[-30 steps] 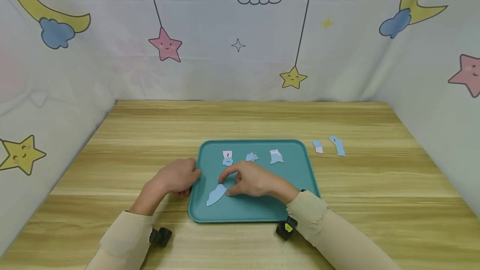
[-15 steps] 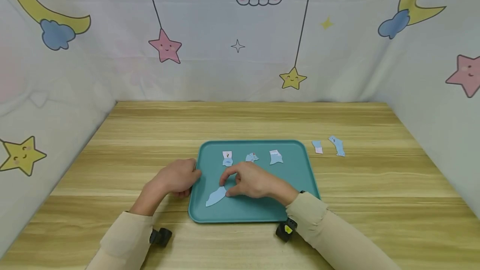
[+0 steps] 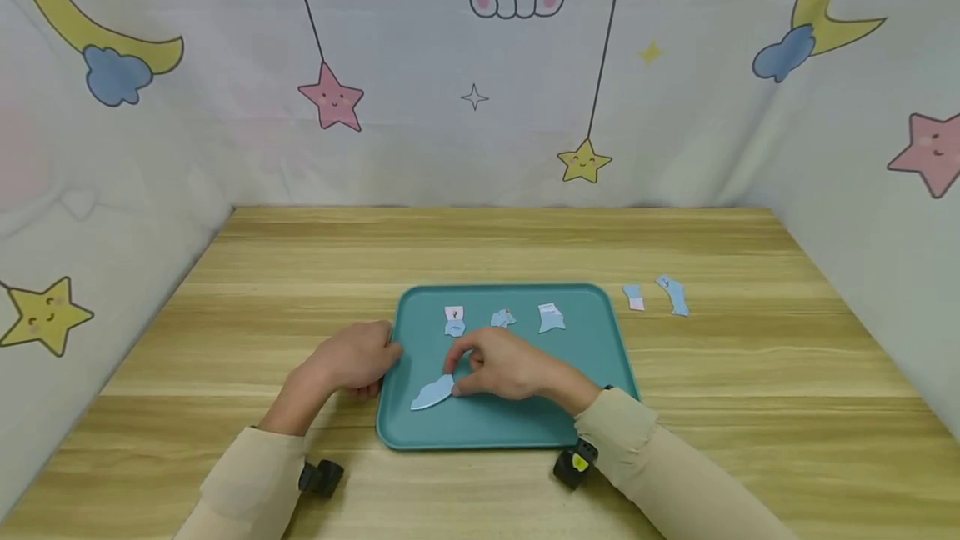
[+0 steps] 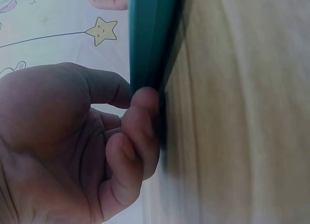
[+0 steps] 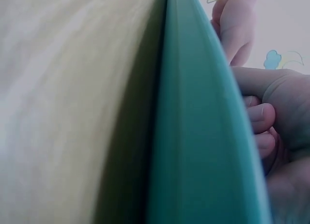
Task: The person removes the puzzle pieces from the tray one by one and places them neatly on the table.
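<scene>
A teal tray (image 3: 517,432) lies on the wooden table. My left hand (image 3: 360,357) grips its left edge, with the thumb at the rim; in the left wrist view the curled fingers (image 4: 138,132) meet the tray's side. Over the tray, my right hand (image 3: 502,363) pinches the right end of a long, light-blue puzzle piece (image 3: 431,392) between thumb and index finger. The piece looks slightly tilted. Farther back on the tray are three smaller pieces: a white-and-blue piece (image 3: 454,321), a blue piece (image 3: 502,318) partly behind the right hand, and another white-and-blue piece (image 3: 551,317).
Right of the tray, a blue-and-pink piece (image 3: 633,297) and a longer blue piece (image 3: 673,295) lie on the table (image 3: 750,407). A cloth backdrop (image 3: 405,40) with stars and moons encloses the back and sides. In the right wrist view, the tray's side wall (image 5: 203,137) hides the pieces.
The right hand has shifted slightly and the long puzzle piece has turned a little, its right end now lifted and its near edge showing. The left hand stays at the tray's edge.
</scene>
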`<state>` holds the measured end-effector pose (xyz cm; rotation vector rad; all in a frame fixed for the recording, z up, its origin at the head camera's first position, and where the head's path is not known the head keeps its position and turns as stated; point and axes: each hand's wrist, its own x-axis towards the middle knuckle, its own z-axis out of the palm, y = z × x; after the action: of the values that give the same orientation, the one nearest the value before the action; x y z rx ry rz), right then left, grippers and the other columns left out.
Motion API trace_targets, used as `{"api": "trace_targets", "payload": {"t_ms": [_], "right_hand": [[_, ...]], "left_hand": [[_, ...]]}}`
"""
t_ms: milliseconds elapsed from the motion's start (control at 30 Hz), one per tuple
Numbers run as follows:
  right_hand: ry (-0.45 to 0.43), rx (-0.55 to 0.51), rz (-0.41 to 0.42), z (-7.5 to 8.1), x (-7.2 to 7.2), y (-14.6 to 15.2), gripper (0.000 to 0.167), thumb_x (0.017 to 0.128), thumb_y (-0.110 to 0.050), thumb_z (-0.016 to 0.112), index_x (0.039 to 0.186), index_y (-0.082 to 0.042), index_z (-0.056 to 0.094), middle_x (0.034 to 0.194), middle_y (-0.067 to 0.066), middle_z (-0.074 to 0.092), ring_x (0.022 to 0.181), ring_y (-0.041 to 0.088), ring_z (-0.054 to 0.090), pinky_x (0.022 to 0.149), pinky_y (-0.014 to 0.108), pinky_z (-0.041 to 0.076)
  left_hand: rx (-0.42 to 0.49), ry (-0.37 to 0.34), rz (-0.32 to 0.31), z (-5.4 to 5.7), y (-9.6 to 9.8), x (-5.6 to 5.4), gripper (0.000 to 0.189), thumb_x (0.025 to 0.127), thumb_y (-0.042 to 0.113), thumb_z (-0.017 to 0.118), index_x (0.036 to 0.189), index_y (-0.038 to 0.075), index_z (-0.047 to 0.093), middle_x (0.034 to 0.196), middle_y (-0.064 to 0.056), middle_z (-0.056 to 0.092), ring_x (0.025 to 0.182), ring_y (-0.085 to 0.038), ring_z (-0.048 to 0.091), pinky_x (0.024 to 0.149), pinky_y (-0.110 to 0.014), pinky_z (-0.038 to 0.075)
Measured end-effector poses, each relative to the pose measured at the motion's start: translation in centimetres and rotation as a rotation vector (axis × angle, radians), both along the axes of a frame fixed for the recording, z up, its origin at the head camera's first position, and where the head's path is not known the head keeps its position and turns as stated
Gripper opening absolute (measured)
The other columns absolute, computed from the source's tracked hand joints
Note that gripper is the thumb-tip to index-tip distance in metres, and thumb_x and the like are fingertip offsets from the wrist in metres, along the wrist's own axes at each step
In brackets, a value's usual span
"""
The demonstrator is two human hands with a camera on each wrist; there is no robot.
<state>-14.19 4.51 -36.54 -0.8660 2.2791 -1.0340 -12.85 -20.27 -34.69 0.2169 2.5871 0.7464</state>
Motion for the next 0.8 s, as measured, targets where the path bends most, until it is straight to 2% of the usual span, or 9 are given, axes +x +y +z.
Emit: {"api": "trace_targets", "payload": {"t_ms": [267, 800], "right_hand": [[-0.066, -0.068, -0.032, -0.3, -0.2, 0.6, 0.017, 0.094, -0.012, 0.077, 0.111, -0.012, 0.075, 0.053, -0.005, 0.042, 0.048, 0.009, 0.039, 0.057, 0.021, 0.035], [-0.096, -0.152, -0.066, 0.2, 0.2, 2.0, 0.019, 0.093, -0.012, 0.078, 0.111, -0.011, 0.076, 0.053, -0.006, 0.041, 0.049, 0.009, 0.038, 0.057, 0.021, 0.034]], "left_hand": [[-0.004, -0.008, 0.000, 0.0, 0.1, 0.1, 0.025, 0.102, 0.011, 0.043, 0.081, 0.005, 0.055, 0.054, -0.005, 0.059, 0.044, -0.014, 0.052, 0.044, -0.027, 0.044], [-0.011, 0.006, 0.002, -0.2, 0.0, 0.1, 0.026, 0.102, 0.012, 0.043, 0.081, 0.005, 0.056, 0.055, -0.006, 0.060, 0.044, -0.015, 0.053, 0.044, -0.027, 0.045]]}}
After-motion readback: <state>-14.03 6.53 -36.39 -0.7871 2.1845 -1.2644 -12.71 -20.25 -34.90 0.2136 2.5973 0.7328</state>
